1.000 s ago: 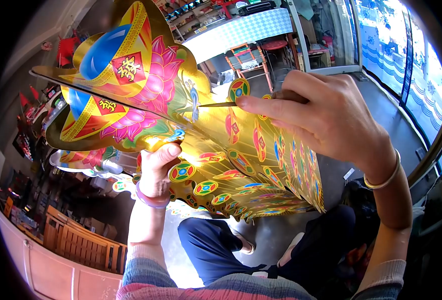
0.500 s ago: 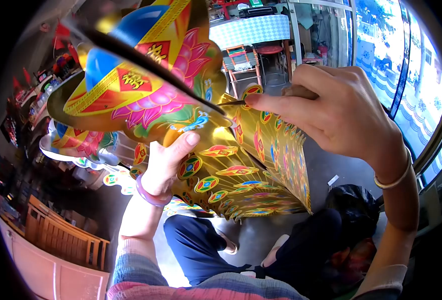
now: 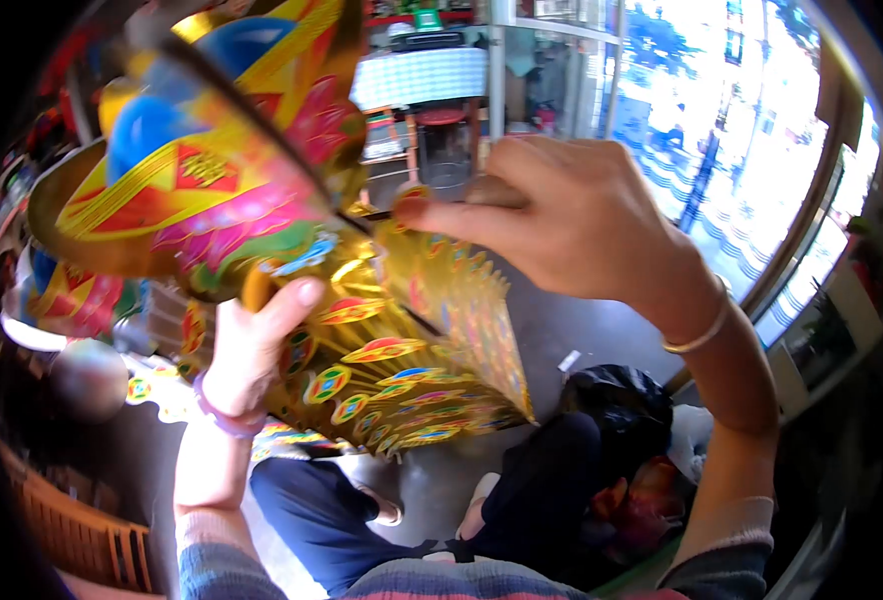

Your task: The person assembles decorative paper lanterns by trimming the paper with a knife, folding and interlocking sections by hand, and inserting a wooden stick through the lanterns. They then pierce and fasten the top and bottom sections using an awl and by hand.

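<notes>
My left hand (image 3: 247, 350) pinches a folded, shiny gold printed-card ornament (image 3: 347, 285); my right hand (image 3: 572, 225), curled round a brown rounded handle (image 3: 497, 192), seems to work just ahead of its thumb, needing steadiness.

- The right hand (image 3: 572, 220) is nearer the fold of the gold lotus ornament (image 3: 227, 220) than a second ago.
- Far less of the pointed tool (image 3: 499, 192) shows.
- The ornament's ridge slopes more steeply, its upper end blurred.
- The black plastic bag (image 3: 619, 405) shows more fully.

Black bag (image 3: 617, 400), red stool (image 3: 441, 117) and blue-checked tablecloth (image 3: 420, 78)
</notes>
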